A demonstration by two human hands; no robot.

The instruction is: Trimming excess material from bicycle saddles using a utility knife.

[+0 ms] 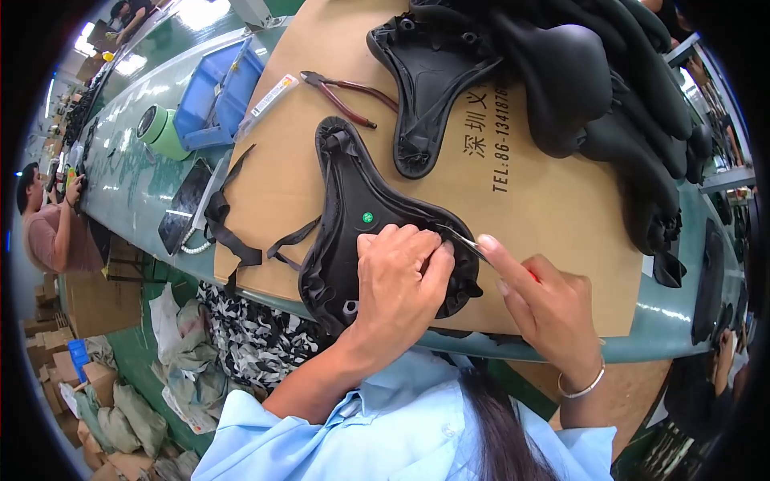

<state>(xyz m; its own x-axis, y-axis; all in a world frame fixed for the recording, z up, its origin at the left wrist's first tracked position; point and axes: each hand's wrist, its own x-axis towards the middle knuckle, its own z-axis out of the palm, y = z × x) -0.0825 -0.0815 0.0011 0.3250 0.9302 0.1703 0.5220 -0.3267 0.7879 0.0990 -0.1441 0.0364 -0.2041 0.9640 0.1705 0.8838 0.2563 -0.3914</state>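
Note:
A black bicycle saddle [353, 192] lies underside up on the cardboard, narrow nose pointing away from me, a round green sticker on it. My left hand [401, 272] presses on its wide rear part, fingers curled in at the cover's inner edge; the fingertips are partly hidden. My right hand [545, 301] grips a slim pointed metal tool [469, 243], its tip at the saddle's right rim. A bit of red shows between the fingers; most of the handle is hidden. Black trimmed strips [233, 232] lie left of the saddle, and one loose strip touches its left edge.
Red-handled cutting pliers [345, 92] and a second upturned saddle [425, 88] lie beyond. Several black saddles [561, 80] are piled at the far right. To the left are a blue bin [212, 100], a green container [164, 132] and a phone [186, 204]. Cardboard [577, 264] covers the table.

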